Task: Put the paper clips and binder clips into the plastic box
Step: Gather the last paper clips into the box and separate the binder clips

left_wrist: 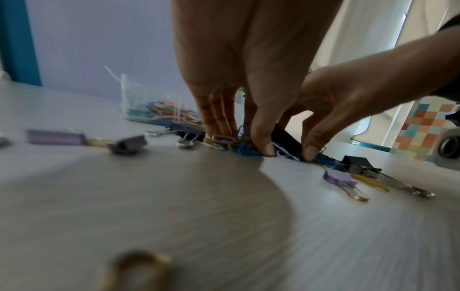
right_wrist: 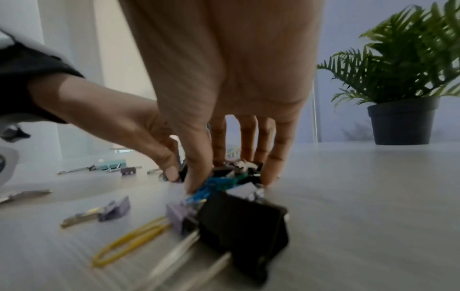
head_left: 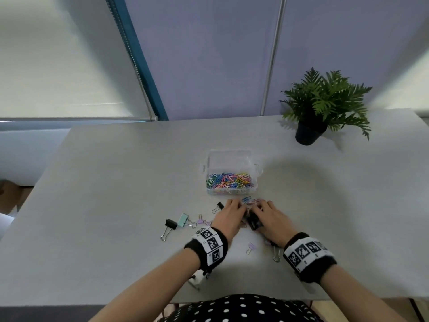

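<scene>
Near the worktop's (head_left: 97, 182) middle, both hands, left grip (head_left: 228, 214) and right grip (head_left: 270, 219), pinch together a heap of clips (left_wrist: 245, 146) before the plastic box (head_left: 231, 173).

My desk (head_left: 116, 182) was pale grey; box (head_left: 210, 163) clear; paper clips (head_left: 228, 181) multicoloured; binder clips (head_left: 171, 224) black, mint, lilac.
</scene>
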